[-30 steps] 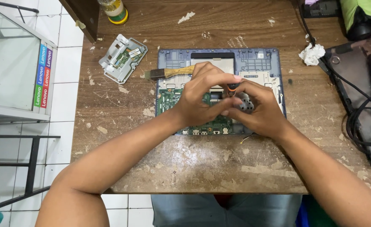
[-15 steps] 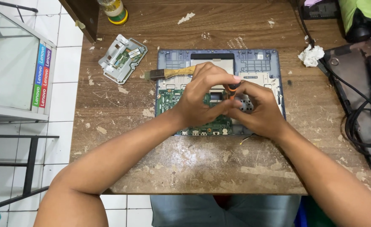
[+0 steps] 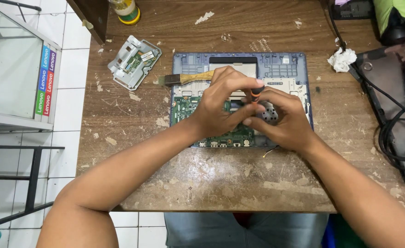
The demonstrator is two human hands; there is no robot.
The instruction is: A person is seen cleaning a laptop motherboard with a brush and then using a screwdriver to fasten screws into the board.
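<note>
An opened blue laptop base [image 3: 285,62] lies on the worn wooden table [image 3: 211,179], with a green circuit board [image 3: 184,108] exposed inside. Both hands meet over its middle. My left hand [image 3: 221,103] wraps around a small screwdriver with an orange and black handle [image 3: 256,92], which stands upright over the board. My right hand [image 3: 283,119] rests against the left hand, its fingers at the screwdriver's lower part next to a round fan [image 3: 269,112]. The tip is hidden by my fingers.
A wooden-handled brush [image 3: 186,79] lies across the laptop's upper left. A grey removed part [image 3: 133,62] sits to the left. A crumpled tissue [image 3: 342,59], black cables [image 3: 395,133] and a dark bag sit right. A bottle [image 3: 125,10] stands at the back.
Both hands stay over the laptop's middle with only small finger shifts around the screwdriver. Nothing else on the table moved.
</note>
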